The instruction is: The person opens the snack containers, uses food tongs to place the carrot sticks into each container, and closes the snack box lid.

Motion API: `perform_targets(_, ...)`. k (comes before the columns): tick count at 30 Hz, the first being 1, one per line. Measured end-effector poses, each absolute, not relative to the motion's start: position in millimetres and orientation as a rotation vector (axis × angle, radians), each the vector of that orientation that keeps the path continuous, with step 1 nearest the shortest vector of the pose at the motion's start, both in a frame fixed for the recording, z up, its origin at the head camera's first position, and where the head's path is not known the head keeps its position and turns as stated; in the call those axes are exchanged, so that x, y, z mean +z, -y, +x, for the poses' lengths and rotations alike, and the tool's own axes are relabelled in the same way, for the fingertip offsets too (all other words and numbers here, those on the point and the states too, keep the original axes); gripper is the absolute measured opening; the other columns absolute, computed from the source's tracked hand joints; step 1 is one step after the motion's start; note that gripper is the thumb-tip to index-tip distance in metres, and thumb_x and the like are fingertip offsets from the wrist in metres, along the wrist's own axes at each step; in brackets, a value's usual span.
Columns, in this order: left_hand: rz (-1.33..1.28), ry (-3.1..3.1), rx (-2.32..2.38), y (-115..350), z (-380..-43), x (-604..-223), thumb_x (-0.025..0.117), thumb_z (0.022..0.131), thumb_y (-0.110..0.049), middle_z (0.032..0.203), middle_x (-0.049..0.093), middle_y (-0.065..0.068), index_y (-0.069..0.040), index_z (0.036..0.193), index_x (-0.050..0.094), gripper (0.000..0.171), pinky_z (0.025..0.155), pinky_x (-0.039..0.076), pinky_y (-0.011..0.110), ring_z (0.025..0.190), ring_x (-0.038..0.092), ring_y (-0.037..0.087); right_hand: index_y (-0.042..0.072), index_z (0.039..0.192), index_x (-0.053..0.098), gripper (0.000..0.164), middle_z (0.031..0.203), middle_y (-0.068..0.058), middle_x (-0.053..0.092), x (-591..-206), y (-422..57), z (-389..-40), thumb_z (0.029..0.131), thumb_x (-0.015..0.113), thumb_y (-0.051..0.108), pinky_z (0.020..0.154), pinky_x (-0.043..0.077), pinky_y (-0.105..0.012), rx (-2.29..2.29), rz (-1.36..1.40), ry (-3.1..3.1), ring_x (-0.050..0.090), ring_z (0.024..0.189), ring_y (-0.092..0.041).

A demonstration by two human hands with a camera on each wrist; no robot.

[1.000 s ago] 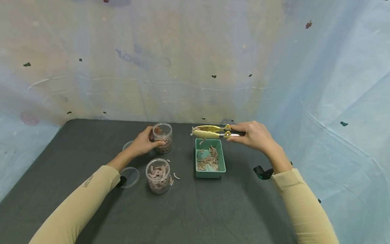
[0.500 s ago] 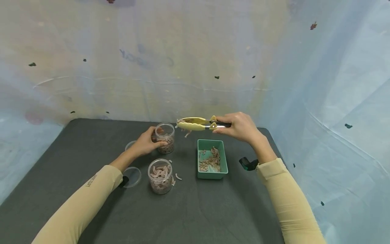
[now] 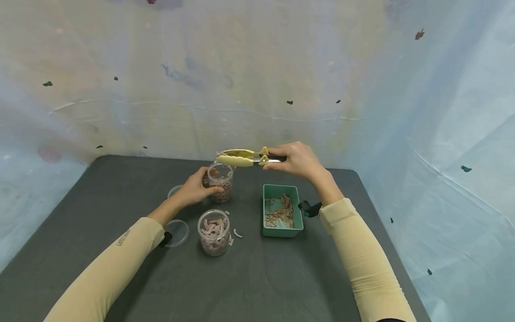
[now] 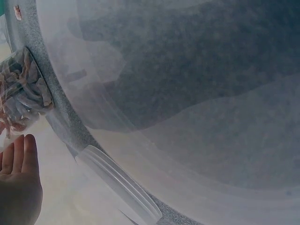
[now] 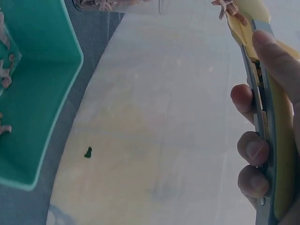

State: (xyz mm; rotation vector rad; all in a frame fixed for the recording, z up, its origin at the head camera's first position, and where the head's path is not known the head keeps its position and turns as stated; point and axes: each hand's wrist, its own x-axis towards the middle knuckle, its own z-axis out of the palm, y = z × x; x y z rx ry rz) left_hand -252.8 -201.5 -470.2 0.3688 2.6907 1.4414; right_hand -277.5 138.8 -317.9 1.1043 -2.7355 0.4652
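Note:
My left hand (image 3: 196, 188) grips a clear plastic jar (image 3: 223, 191), partly filled with pale brownish strips, at the back of the table. In the left wrist view my left hand (image 4: 19, 187) is beside the jar (image 4: 28, 89). My right hand (image 3: 297, 159) holds yellow-tipped tongs (image 3: 237, 160) level over that jar's mouth. Some strips (image 5: 227, 8) stick out between the tong tips in the right wrist view, where fingers and thumb (image 5: 276, 56) wrap the handles. Right of the jars stands a green rectangular container (image 3: 283, 233) with more strips on its bottom.
A second open jar (image 3: 214, 247), fuller with strips, stands nearer the front. Loose strips (image 3: 238, 233) lie beside it. Two clear round lids (image 3: 178, 233) are on the dark table (image 3: 241, 286), near my left forearm. Plastic sheeting (image 3: 257, 76) hangs behind the table.
My right hand has carried the tongs with the strips leftward and slightly up, from over the green container to over the held jar. The left hand has kept its grip on the jar.

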Motion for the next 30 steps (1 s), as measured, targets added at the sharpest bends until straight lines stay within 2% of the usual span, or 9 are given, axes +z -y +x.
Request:
perform_targets(11,0.364,-2.695,1.422,200,-251,-469,0.082,0.092,-0.037,0.150,0.049,0.023,-0.004,0.149,0.040,0.077,0.105,0.050,0.059,0.136,0.052,0.047,0.022,0.143,0.064,0.063,0.128,-0.005,0.074,-336,-119,-289,0.089,0.082,0.047,0.056,0.039,-0.032,0.536,1.080,2.810,0.061,0.068,-0.015)
perform_targets(23,0.360,-2.693,1.420,199,-251,-470,0.082,0.092,-0.038,0.147,0.051,0.023,-0.004,0.147,0.041,0.077,0.106,0.049,0.059,0.136,0.052,0.048,0.023,0.143,0.064,0.060,0.120,-0.003,0.077,-363,-112,-295,0.091,0.080,0.047,0.053,0.031,-0.030,0.540,1.020,2.848,0.048,0.057,-0.014)
perform_targets(30,0.326,-2.705,1.389,203,-252,-470,0.082,0.091,-0.042,0.147,0.048,0.029,-0.001,0.149,0.039,0.083,0.105,0.049,0.061,0.136,0.051,0.050,0.022,0.144,0.063,0.062,0.128,-0.005,0.074,-370,-109,-294,0.091,0.079,0.049,0.055,0.037,-0.030,0.457,1.042,2.862,0.061,0.063,-0.014)
